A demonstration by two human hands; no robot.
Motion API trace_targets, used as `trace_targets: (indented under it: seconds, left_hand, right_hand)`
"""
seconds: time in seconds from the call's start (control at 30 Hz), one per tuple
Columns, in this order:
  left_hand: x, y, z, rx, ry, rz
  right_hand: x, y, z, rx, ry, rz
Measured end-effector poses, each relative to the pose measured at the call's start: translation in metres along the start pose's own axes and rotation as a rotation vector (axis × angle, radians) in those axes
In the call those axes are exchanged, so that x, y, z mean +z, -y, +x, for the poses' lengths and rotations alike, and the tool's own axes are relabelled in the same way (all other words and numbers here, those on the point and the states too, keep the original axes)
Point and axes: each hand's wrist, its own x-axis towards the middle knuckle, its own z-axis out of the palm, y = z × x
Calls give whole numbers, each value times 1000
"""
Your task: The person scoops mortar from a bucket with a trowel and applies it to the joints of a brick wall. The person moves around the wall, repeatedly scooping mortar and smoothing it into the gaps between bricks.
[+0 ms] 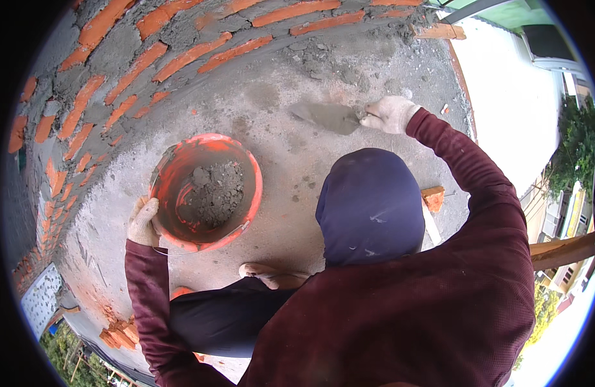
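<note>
An orange bucket (pixel 256 187) stands on the grey floor to the left, with a crumbly mound of grey mortar (pixel 217 190) in it. Its inner wall is smeared with the same grey stuff. My left hand (pixel 143 221), in a pale glove, is closed on the bucket's left rim, near the thin wire handle. Farther off on the right, my gloved right hand (pixel 389 115) grips a trowel (pixel 330 118) by its handle. The trowel's mortar-coated blade points left, low over the floor or touching it; I cannot tell which.
A brick wall (pixel 181 61) with rough mortar joints curves along the far and left sides. Broken bricks (pixel 122 332) lie at the lower left, and a brick piece (pixel 433 198) lies right of a rounded dark-blue cloth shape (pixel 371 206). The floor's edge (pixel 464 90) runs along the right.
</note>
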Motion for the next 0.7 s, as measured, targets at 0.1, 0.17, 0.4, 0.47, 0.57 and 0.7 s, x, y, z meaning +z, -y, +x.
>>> trace_targets:
  seconds: [0.1,0.17,0.4,0.47,0.57,0.7]
  left_hand:
    - [-7,3,5,20,49,37]
    - [-6,1,4,-1,49,47]
    - [1,-6,-5,2,1,75]
    - [4,-4,-3,-3,11,59]
    - [4,-3,1,24,9,87]
    - [4,-7,3,28,46,109]
  right_hand:
    - [-20,-12,-45,107,205,-143]
    - [-22,-53,-32,276,121,-79]
    - [-100,-60,30,210,39,-166]
    - [-97,-30,3,270,63,-69]
    - [-67,17,-8,172,297,-154]
    - [-25,37,30,-69,277,-142]
